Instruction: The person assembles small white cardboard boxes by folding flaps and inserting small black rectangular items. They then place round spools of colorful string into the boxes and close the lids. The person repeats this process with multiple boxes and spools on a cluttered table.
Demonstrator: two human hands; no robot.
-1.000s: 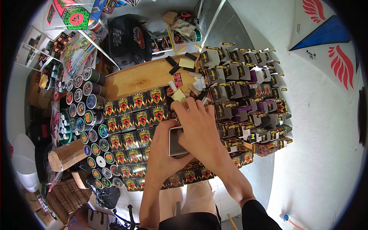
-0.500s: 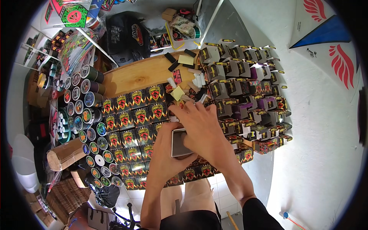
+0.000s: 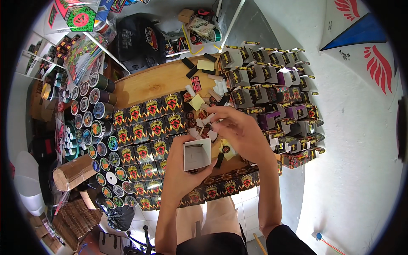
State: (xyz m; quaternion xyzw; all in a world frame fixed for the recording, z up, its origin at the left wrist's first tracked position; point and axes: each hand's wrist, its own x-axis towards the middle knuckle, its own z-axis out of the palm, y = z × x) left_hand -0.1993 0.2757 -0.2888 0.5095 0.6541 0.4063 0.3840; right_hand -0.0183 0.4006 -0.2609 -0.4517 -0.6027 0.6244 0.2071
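Note:
My left hand (image 3: 175, 172) is wrapped around a small cardboard box (image 3: 198, 155), tilted so that its open top and pale, bare inside face me. To the right of it, my right hand (image 3: 243, 132) hovers over a pile of small white paper pieces (image 3: 206, 120) and round stickers. Its fingers are loosely bent and parted, with nothing plainly held between them. Yellow paper squares (image 3: 196, 102) lie just beyond its fingertips. Left of my left hand stand rows of closed black boxes (image 3: 152, 128) with red and gold emblems.
Open-flapped boxes (image 3: 250, 76) stand in rows on the right. Closed boxes (image 3: 229, 188) line the table's near edge. Thread spools (image 3: 102, 110) and a brown cardboard roll (image 3: 73, 171) are at the left. Dark blocks (image 3: 192, 72) lie on the bare wood (image 3: 148, 87) at the back.
My right hand has moved off the box to the right, fingers loosening. The box's open inside now shows, and its mouth has tipped further toward me in my left hand.

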